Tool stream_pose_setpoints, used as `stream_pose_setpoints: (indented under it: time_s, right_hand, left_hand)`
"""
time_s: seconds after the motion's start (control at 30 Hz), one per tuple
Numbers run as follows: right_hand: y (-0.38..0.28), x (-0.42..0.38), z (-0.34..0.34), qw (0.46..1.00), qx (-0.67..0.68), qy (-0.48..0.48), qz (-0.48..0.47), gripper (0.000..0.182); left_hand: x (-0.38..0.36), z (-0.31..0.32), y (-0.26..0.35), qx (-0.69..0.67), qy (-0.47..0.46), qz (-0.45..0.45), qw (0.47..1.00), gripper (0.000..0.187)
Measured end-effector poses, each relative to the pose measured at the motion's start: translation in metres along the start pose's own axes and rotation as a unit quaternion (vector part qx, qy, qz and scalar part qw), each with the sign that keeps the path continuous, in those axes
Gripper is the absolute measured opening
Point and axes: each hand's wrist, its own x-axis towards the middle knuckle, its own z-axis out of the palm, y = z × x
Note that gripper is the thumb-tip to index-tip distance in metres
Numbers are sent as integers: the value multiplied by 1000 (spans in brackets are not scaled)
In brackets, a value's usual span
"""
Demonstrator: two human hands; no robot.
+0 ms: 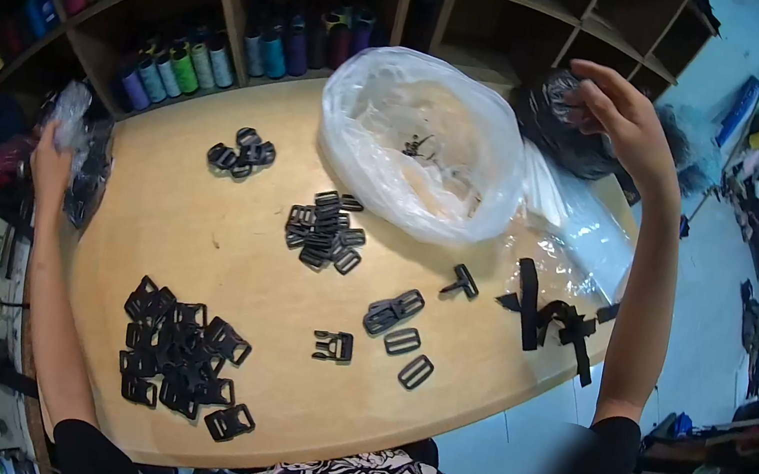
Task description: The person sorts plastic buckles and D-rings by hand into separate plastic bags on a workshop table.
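To the left of the white bag (345, 145), at the far left side of the table (277, 412), the left hand (52, 164) is closed on the clear bag (72, 107). The arm is extended forward and outward, elbow low, with the forearm running beside the buckle pile (176, 354). To the right of the white bag, the right hand (628, 124) is raised at the black bag (570, 134). Its forearm stands nearly upright, the wrist is bent inward, and the index finger arches apart from the other fingers. Whether the fingers grip the film cannot be told.

Risk 1: the straps (527, 304) lie right of and nearer than the white bag, close to the table edge and the right forearm. A low inward sweep could drag them off.

Risk 2: the black bag sits close against the white bag's right side. A hard pull or push there could tip the soft white wall and spill its contents onto the slide pile (325, 228), just nearer than the white bag, mixing the parts.

Risk 3: the buckle pile lies left of and nearer than the white bag. An inward swing of the left forearm could scatter it.

Risk 4: the clear bag is thin and slack; a loose grip could let it slip beyond the table edge.
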Motion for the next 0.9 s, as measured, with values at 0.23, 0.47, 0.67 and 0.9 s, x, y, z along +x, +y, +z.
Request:
stream_pose_setpoints:
  time_s: [0.23,0.47,0.67,0.9]
  right_hand:
    - [94,-77,-26,975,-140,41,168,27]
    - [132,-112,35,920,-315,145,183,59]
    - [118,-103,81,953,-290,64,52,61]
    - [129,-89,81,951,-250,168,67,25]
  left_hand:
    - [-13,17,-16,73,-86,-33,993,86]
    - [-10,-67,82,53,-99,-26,993,100]
    - [-43,-96,157,20,-12,36,999,90]
    - [-68,-90,181,-25,-6,91,995,86]
